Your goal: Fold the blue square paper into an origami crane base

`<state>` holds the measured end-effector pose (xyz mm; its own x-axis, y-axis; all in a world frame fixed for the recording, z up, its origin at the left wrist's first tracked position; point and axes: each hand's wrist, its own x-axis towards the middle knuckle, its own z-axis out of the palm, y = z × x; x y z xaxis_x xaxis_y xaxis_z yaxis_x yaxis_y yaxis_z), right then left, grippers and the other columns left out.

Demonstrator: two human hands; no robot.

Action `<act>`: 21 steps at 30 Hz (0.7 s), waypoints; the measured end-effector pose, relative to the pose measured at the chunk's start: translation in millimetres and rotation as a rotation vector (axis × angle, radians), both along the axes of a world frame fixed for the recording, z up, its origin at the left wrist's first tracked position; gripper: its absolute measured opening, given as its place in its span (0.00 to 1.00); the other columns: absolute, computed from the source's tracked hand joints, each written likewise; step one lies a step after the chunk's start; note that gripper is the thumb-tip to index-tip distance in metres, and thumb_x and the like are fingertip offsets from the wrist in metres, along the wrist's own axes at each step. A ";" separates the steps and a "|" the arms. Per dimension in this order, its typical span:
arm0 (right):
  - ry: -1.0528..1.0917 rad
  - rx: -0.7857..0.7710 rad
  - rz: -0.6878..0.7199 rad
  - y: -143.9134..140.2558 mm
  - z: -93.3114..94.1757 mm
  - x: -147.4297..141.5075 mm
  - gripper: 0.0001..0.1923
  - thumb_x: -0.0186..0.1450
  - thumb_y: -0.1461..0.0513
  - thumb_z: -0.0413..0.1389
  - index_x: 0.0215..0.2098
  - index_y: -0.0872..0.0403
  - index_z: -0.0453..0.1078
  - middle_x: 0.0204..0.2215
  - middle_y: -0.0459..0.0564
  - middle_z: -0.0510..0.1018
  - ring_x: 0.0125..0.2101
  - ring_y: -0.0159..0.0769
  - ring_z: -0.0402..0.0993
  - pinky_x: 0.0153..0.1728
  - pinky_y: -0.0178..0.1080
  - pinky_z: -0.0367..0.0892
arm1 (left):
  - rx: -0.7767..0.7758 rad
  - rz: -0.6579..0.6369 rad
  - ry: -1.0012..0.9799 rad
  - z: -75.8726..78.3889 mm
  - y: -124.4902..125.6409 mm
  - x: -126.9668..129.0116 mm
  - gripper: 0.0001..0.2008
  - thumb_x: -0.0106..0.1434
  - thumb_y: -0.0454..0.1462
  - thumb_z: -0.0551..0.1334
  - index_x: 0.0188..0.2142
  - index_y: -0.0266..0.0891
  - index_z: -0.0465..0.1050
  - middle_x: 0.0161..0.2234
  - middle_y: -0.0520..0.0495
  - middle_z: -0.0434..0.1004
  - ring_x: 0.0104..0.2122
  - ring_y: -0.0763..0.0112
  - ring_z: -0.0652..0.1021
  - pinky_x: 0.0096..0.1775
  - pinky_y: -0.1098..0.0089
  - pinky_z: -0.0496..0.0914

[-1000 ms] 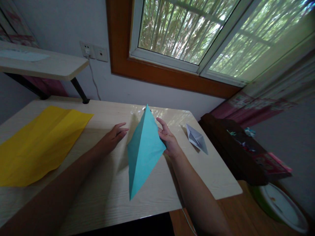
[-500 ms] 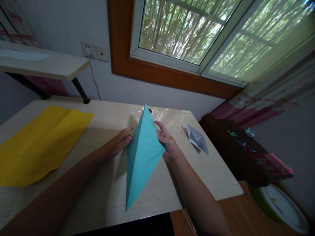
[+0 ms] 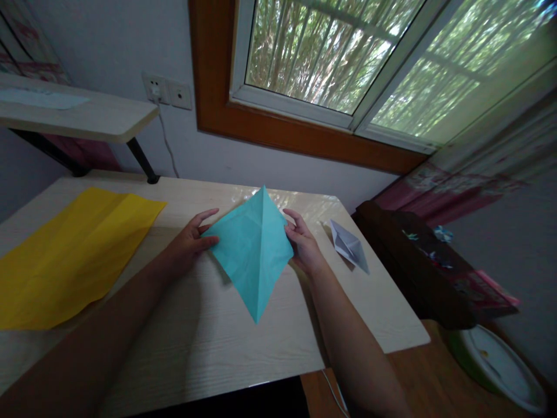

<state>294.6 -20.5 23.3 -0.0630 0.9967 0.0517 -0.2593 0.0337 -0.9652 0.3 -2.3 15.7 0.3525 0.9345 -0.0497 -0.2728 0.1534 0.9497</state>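
A turquoise sheet of paper (image 3: 255, 249), creased down its middle, is spread into a diamond shape just above the pale wooden table (image 3: 204, 342). My left hand (image 3: 188, 242) pinches its left corner. My right hand (image 3: 302, 244) grips its right corner. The lower tip of the sheet points toward me and the upper tip toward the window.
A large yellow sheet (image 3: 69, 252) lies flat on the table's left side. A small folded white paper shape (image 3: 348, 245) sits near the right edge. A raised shelf (image 3: 87, 116) stands at the back left. Beyond the table's right edge are a dark cabinet (image 3: 413, 261) and a round white lid (image 3: 496, 363).
The turquoise sheet was folded narrow and held only by my right hand. My left hand moved in, took the left flap and opened the sheet into a wide diamond.
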 end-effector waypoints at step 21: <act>-0.185 0.104 -0.172 11.6 -7.5 14.5 0.19 0.58 0.53 0.66 0.46 0.47 0.75 0.24 0.41 0.65 0.25 0.31 0.59 0.25 0.35 0.55 | 0.197 0.236 0.190 -19.1 16.7 -15.8 0.24 0.52 0.41 0.73 0.49 0.43 0.76 0.28 0.54 0.71 0.29 0.72 0.72 0.30 0.73 0.65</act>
<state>309.1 -8.8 15.8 0.0892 0.9834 0.1579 -0.0603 0.1636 -0.9847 -15.4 14.4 -3.4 0.1275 0.9872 0.0958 -0.0947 -0.0841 0.9920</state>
